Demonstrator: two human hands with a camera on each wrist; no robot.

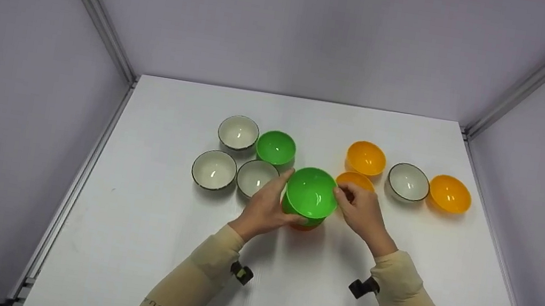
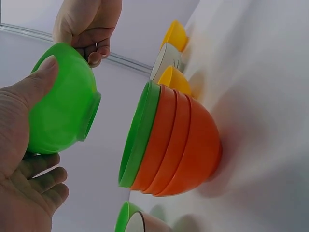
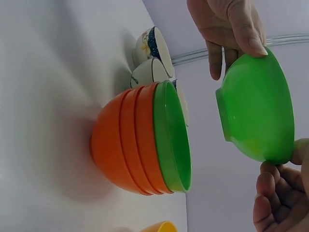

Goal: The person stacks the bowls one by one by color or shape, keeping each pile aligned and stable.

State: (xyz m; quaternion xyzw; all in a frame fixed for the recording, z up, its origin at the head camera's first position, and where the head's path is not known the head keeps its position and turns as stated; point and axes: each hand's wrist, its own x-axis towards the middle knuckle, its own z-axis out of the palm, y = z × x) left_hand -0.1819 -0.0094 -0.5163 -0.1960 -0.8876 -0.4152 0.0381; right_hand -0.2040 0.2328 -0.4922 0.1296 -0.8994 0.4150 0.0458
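A green bowl (image 1: pixel 311 191) is held in the air by both hands. My left hand (image 1: pixel 267 209) grips its left side, thumb on the outer wall in the left wrist view. On the opposite side my right hand (image 1: pixel 361 214) pinches the rim between thumb and fingers. Just below, apart from the held bowl, stands a stack of nested orange bowls (image 2: pixel 193 145) with another green bowl (image 2: pixel 153 130) on top. From the head view, the held bowl and left hand hide most of that stack.
Left of the stack are white bowls (image 1: pixel 238 133) with dark rims and a green bowl (image 1: pixel 276 148). To the right stand yellow-orange bowls (image 1: pixel 366 158), one partly behind my right hand, and a white bowl (image 1: pixel 408 182). Walls enclose the white table (image 1: pixel 130 239) at back and sides.
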